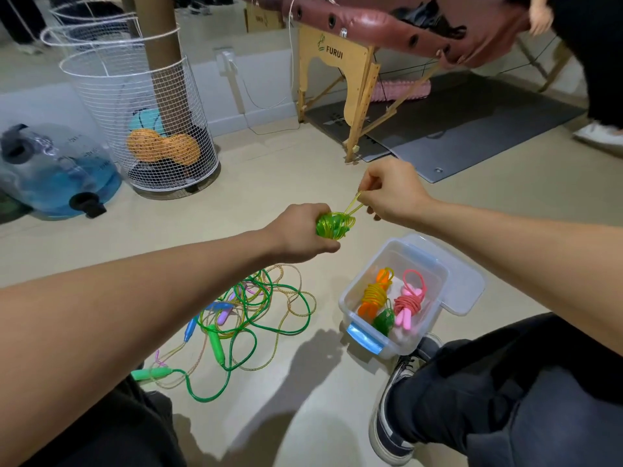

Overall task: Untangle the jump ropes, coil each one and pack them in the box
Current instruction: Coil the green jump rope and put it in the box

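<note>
Pinching a short loop of yellow-green cord, the right hand (387, 193) has its fingers (365, 197) drawn narrow around the strand, while the left hand (300, 232) has its fingers curled round a tight green bundle (332, 225) of wound rope, the loop running straight from one set of fingers to the other. The cord looks thin, glossy and springy, light as anything, so I'd guess it wants to uncoil the instant those fingers slacken; the bundle's wrapped middle seems the safest place to hold, with the loose end kept taut. Below the left fingers, on the floor, the tangle of ropes (256, 315) sprawls in green, yellow and clear strands with soft-looking handles poking out; those handles are probably the surest thing to grab, since the slick cord would slide through a pinch. Under the right fingers sits the open box (367, 342), already holding an orange bundle (374, 294), a pink bundle (409, 301) and a small green one.
</note>
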